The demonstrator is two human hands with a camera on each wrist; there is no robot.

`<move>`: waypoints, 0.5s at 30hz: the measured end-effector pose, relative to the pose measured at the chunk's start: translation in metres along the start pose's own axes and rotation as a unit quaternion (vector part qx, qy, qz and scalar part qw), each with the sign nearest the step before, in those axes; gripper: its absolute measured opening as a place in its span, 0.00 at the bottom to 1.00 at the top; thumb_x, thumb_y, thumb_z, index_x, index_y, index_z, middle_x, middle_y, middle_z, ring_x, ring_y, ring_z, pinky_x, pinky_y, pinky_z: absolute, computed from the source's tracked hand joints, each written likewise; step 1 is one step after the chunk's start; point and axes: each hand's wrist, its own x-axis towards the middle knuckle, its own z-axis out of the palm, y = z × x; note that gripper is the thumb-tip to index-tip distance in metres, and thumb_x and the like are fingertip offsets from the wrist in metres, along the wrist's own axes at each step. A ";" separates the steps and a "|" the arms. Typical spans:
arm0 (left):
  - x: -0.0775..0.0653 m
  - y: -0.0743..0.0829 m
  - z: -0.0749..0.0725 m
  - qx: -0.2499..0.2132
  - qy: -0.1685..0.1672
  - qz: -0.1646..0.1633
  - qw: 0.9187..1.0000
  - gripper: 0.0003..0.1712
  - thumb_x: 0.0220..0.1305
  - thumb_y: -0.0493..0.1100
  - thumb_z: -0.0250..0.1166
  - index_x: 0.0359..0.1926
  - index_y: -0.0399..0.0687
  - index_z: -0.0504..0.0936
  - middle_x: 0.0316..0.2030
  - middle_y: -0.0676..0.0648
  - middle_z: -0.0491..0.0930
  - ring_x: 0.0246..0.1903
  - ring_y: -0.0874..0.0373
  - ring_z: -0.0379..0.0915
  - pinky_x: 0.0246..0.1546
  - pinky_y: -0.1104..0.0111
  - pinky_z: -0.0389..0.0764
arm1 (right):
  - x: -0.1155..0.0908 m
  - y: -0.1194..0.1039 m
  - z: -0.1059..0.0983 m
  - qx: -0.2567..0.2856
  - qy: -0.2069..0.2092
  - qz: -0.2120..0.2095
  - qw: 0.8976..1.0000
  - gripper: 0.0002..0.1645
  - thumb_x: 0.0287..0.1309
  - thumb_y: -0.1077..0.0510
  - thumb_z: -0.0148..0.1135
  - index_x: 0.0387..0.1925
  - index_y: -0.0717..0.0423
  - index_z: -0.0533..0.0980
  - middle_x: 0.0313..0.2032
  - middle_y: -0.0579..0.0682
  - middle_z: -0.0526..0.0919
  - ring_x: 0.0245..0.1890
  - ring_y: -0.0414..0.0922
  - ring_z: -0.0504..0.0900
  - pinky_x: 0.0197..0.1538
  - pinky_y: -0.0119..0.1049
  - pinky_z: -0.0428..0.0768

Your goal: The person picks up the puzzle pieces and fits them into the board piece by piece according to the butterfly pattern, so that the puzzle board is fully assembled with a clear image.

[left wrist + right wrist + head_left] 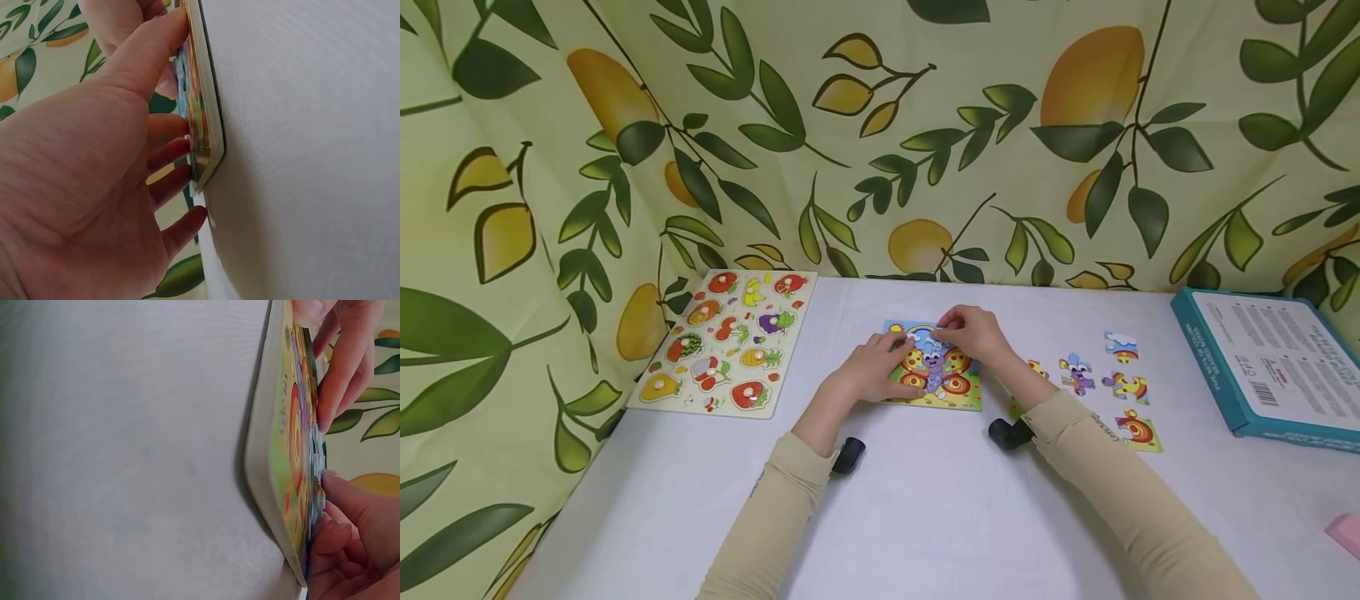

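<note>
A butterfly jigsaw board (964, 402) lies flat on the white table, its picture largely filled with pieces. My left hand (868, 369) rests on its left side, fingers spread and fairly straight on the picture, thumb at the lower edge. At the board's top, under the rainbow, my right hand (976, 335) pinches a light blue puzzle piece (934, 337) with thumb and forefinger, low over the picture. The right wrist view shows the thumb (340, 490) right at the blue pieces, close to the left fingertips. Several loose puzzle pieces (1077, 374) lie to the right, some partly behind the right forearm.
A fruit peg board (786, 342) lies at the back left. On the right stands a flat teal box (1285, 358) with a printed white label. A pink object (1347, 533) shows at the right edge. Behind the table hangs a leaf-patterned curtain (850, 200).
</note>
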 end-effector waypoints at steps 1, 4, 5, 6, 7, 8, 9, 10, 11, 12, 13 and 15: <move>0.000 0.000 0.000 0.000 0.001 0.000 1.000 0.50 0.61 0.67 0.62 0.76 0.50 0.56 0.73 0.46 0.52 0.70 0.47 0.49 0.67 0.52 0.59 | 0.000 0.000 0.000 0.000 0.001 0.001 1.000 0.16 0.59 0.52 0.69 0.41 0.59 0.79 0.32 0.51 0.77 0.35 0.47 0.72 0.35 0.34 0.70; 0.000 0.001 0.000 0.000 0.003 0.001 1.000 0.50 0.61 0.66 0.63 0.75 0.49 0.56 0.73 0.46 0.53 0.69 0.48 0.50 0.66 0.53 0.60 | 0.000 0.000 0.001 -0.001 0.002 0.003 1.000 0.16 0.58 0.52 0.69 0.41 0.59 0.78 0.31 0.51 0.76 0.35 0.47 0.72 0.34 0.34 0.69; 0.000 0.001 0.000 0.000 0.004 0.002 1.000 0.50 0.61 0.66 0.63 0.75 0.49 0.56 0.73 0.46 0.54 0.68 0.48 0.51 0.66 0.53 0.60 | 0.000 0.000 0.001 -0.001 0.002 0.004 1.000 0.16 0.58 0.52 0.69 0.40 0.59 0.78 0.31 0.51 0.76 0.34 0.47 0.72 0.34 0.34 0.69; 0.000 0.001 0.000 0.000 0.005 0.003 1.000 0.50 0.61 0.66 0.63 0.75 0.48 0.57 0.72 0.46 0.54 0.68 0.49 0.51 0.66 0.53 0.61 | 0.000 0.000 0.001 -0.001 0.002 0.004 1.000 0.16 0.58 0.51 0.69 0.40 0.59 0.78 0.31 0.51 0.75 0.34 0.47 0.71 0.34 0.34 0.68; -0.001 0.001 0.000 0.000 0.007 0.004 1.000 0.50 0.61 0.66 0.63 0.75 0.48 0.57 0.72 0.47 0.55 0.67 0.49 0.52 0.65 0.53 0.61 | 0.000 0.000 0.001 -0.001 0.002 0.004 1.000 0.16 0.58 0.51 0.69 0.40 0.59 0.78 0.31 0.51 0.75 0.34 0.47 0.71 0.34 0.34 0.68; -0.001 0.001 -0.001 0.000 0.007 0.004 1.000 0.50 0.61 0.66 0.63 0.75 0.48 0.57 0.72 0.47 0.55 0.67 0.49 0.52 0.65 0.53 0.61 | 0.001 0.000 0.001 -0.001 0.001 0.004 1.000 0.16 0.58 0.51 0.69 0.40 0.59 0.78 0.31 0.51 0.75 0.34 0.47 0.71 0.33 0.34 0.68; -0.001 0.001 -0.001 0.000 0.008 0.004 1.000 0.50 0.61 0.66 0.63 0.75 0.48 0.57 0.72 0.47 0.55 0.67 0.49 0.52 0.65 0.53 0.61 | 0.001 -0.001 0.001 -0.002 0.001 0.005 1.000 0.16 0.58 0.51 0.69 0.40 0.59 0.78 0.31 0.51 0.75 0.34 0.47 0.71 0.33 0.34 0.68; -0.001 0.001 -0.001 0.000 0.009 0.005 1.000 0.50 0.60 0.66 0.63 0.75 0.48 0.57 0.72 0.47 0.55 0.67 0.49 0.52 0.65 0.53 0.61 | 0.001 -0.001 0.001 -0.002 0.001 0.006 1.000 0.16 0.58 0.51 0.69 0.40 0.59 0.78 0.31 0.51 0.75 0.34 0.47 0.71 0.33 0.34 0.68; -0.001 0.001 -0.001 0.000 0.009 0.005 1.000 0.50 0.61 0.66 0.63 0.75 0.48 0.57 0.72 0.47 0.55 0.67 0.49 0.52 0.65 0.53 0.61 | 0.001 -0.001 0.001 -0.001 0.000 0.007 1.000 0.16 0.58 0.51 0.69 0.40 0.59 0.78 0.31 0.51 0.76 0.35 0.47 0.71 0.33 0.33 0.68; -0.001 0.001 -0.001 0.000 0.010 0.005 1.000 0.50 0.60 0.66 0.63 0.75 0.48 0.57 0.72 0.47 0.55 0.67 0.49 0.52 0.65 0.53 0.61 | 0.001 -0.001 0.001 -0.002 0.000 0.007 1.000 0.16 0.58 0.51 0.69 0.40 0.59 0.78 0.31 0.51 0.76 0.35 0.47 0.71 0.33 0.33 0.68; -0.001 0.001 -0.001 0.000 0.011 0.006 1.000 0.50 0.60 0.66 0.63 0.75 0.48 0.57 0.72 0.47 0.55 0.67 0.49 0.52 0.65 0.53 0.62 | 0.002 0.000 0.002 -0.002 0.000 0.006 1.000 0.16 0.58 0.51 0.69 0.40 0.59 0.78 0.32 0.52 0.76 0.35 0.47 0.71 0.33 0.33 0.69; -0.001 0.001 -0.001 0.001 0.013 0.007 1.000 0.49 0.60 0.65 0.64 0.75 0.48 0.58 0.72 0.47 0.56 0.67 0.49 0.52 0.65 0.53 0.62 | 0.002 0.000 0.002 -0.001 -0.001 0.008 1.000 0.16 0.58 0.51 0.69 0.40 0.59 0.78 0.32 0.52 0.76 0.35 0.47 0.71 0.33 0.33 0.69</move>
